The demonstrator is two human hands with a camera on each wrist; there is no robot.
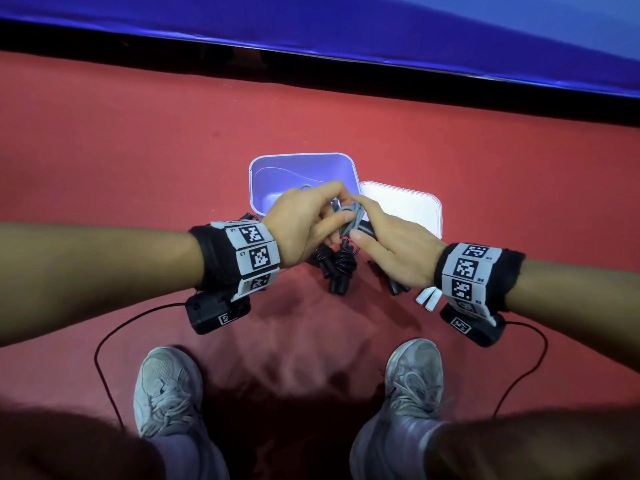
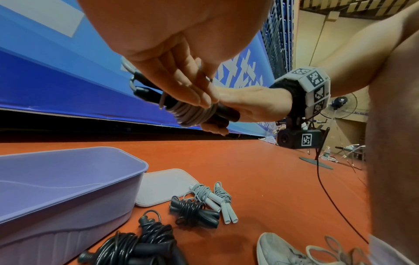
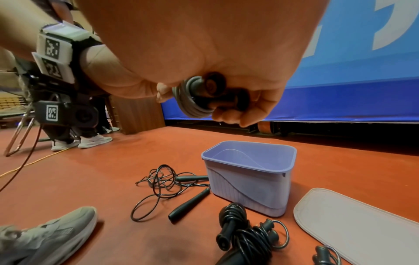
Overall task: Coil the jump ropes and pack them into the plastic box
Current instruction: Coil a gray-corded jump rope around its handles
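Observation:
Both hands hold one jump rope (image 1: 350,216) above the near rim of the purple plastic box (image 1: 350,168). Its grey cord (image 2: 192,113) is wound in several turns round two black handles (image 3: 213,86). My left hand (image 1: 329,206) pinches the cord at the top of the bundle, fingers (image 2: 181,80) laid over the coil. My right hand (image 1: 362,223) grips the handle ends from the right, with the coil (image 3: 190,104) against its palm. The box (image 3: 249,188) shows nothing inside it in the wrist views.
The white lid (image 1: 408,209) lies flat right of the box. On the red floor lie coiled black ropes (image 1: 337,268), a coiled grey rope with white handles (image 2: 213,197) and a loose black rope (image 3: 163,182) left of the box. My shoes (image 1: 166,389) are close behind; a blue barrier (image 1: 381,29) stands beyond.

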